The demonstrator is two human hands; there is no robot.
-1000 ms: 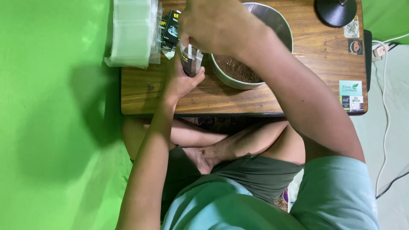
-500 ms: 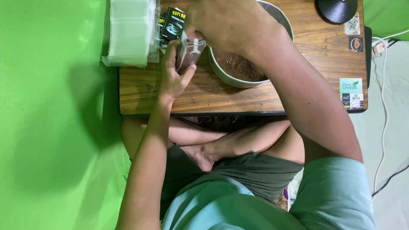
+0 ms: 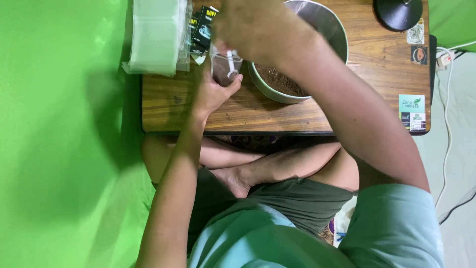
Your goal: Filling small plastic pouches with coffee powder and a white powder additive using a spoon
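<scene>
Filling a small clear pouch (image 3: 225,69) with brown powder beside a metal bowl (image 3: 302,54) on a wooden worktop (image 3: 248,111)

Left hand (image 3: 210,92) wrapped around the pouch, holding it upright just left of the bowl, at the worktop's middle left. Right hand (image 3: 253,30) above the pouch mouth, pinched on a small white scoop (image 3: 230,67) dipping into the pouch. Brown powder (image 3: 280,82) lying in the bowl's bottom. Stack of clear empty bags (image 3: 156,34) at the worktop's far left corner, overhanging the edge. Black packets with yellow lettering (image 3: 203,27) wedged between the stack and the pouch. Rectangular white-and-green label (image 3: 411,111) at the right near edge. Two small stickers (image 3: 417,44) above it, under a black round base (image 3: 398,12). Green backdrop (image 3: 64,134) on the left
</scene>
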